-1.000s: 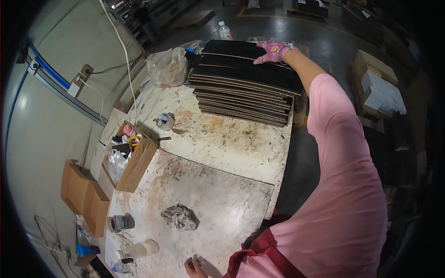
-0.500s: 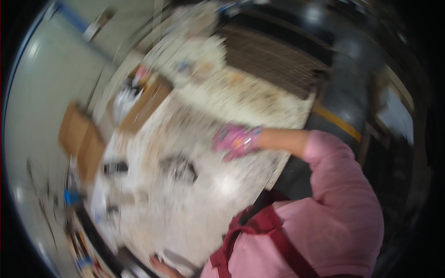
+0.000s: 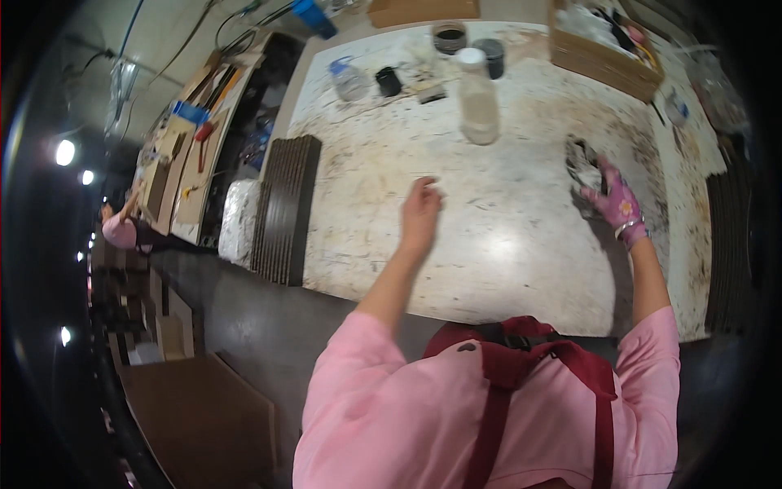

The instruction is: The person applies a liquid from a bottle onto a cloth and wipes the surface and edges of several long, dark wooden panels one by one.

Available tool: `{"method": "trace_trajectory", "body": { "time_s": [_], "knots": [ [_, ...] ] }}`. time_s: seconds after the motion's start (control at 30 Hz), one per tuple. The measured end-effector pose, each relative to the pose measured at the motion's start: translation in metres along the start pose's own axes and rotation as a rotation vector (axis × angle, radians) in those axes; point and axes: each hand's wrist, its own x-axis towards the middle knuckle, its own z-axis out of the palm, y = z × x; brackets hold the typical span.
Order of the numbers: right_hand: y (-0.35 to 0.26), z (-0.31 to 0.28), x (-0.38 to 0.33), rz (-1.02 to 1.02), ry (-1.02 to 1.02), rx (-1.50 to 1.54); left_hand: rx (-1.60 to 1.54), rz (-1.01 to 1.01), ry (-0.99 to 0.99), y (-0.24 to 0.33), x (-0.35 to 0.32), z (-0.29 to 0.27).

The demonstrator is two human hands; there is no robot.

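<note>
My left hand [image 3: 420, 218], bare, hovers over the middle of the stained white tabletop [image 3: 366, 220] with loosely bent fingers and nothing visible in it. On the right, my right hand [image 3: 617, 204] wears a pink flowered glove. Its thumb and fingers are spread at the near right edge of a crumpled, dark-stained rag [image 3: 582, 163]; a firm grip does not show. Beyond my hands stands a white-capped bottle [image 3: 479, 102] of pale liquid.
Behind the bottle are dark jars [image 3: 449, 37], a black cup [image 3: 388, 81] and a clear bottle [image 3: 349, 80]. A cardboard box [image 3: 603, 61] stands far right. Dark ribbed strips [image 3: 287, 210] are stacked along the left edge. Another person [image 3: 122, 228] stands farther left.
My view has swung left and squared up to the table. My right hand, earlier apart from the rag, is now at it. My left hand has come in over the table.
</note>
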Motion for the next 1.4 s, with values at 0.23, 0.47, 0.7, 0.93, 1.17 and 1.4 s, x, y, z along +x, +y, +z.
{"method": "trace_trajectory", "body": {
  "time_s": [0.23,0.47,0.7,0.93,1.17,1.4],
  "knots": [
    [-0.028,0.020,-0.011,-0.044,-0.048,0.250,-0.051,0.308,-0.035,0.019,0.087,0.009],
    [-0.149,-0.033,-0.022,0.300,-0.077,0.471,0.008,0.404,-0.098,0.000,0.161,0.017],
    [-0.140,-0.074,-0.043,0.408,0.223,0.969,0.007,0.433,-0.179,0.022,0.164,0.008],
    [-0.148,-0.061,-0.049,0.340,0.081,1.418,0.180,0.780,-0.511,0.031,0.047,0.054],
    [-0.172,-0.048,-0.099,-0.143,-0.535,0.728,0.015,0.314,-0.585,0.032,0.057,0.076],
    [-0.142,-0.033,-0.098,0.434,0.212,0.742,0.230,0.780,-0.526,0.054,0.050,0.096]
  ]
}}
